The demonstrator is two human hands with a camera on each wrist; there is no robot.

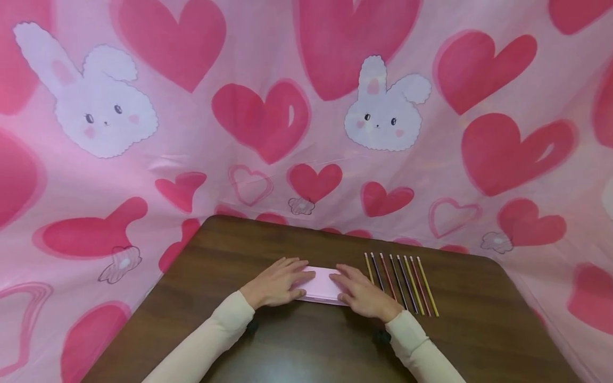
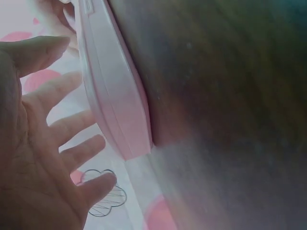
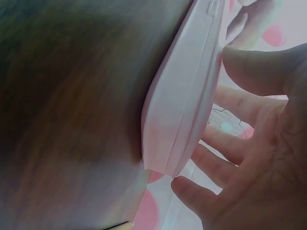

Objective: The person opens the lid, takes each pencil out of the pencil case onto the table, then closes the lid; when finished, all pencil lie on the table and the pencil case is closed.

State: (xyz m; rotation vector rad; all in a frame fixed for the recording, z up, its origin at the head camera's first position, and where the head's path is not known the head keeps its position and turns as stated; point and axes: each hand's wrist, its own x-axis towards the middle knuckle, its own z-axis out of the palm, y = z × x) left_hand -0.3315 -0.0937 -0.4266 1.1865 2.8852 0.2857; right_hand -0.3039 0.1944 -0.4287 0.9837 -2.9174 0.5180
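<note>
A pale pink plastic case (image 1: 320,285), shaped like a pencil case, lies closed on the brown table (image 1: 287,346). My left hand (image 1: 279,282) rests at its left end, fingers extended over the top. At the opposite end, my right hand (image 1: 363,293) lies with its fingers spread across the lid. The left wrist view has the case (image 2: 115,96) from its side, with a seam along it and a small latch; the thumb and fingers reach its top edge. In the right wrist view, straight fingertips touch the top edge of the case (image 3: 178,105).
Several pencils (image 1: 414,285) in yellow, red and dark colours lie side by side, right of the case and close to my right wrist. Behind the table hangs a pink cloth (image 1: 330,143) with hearts and bunnies.
</note>
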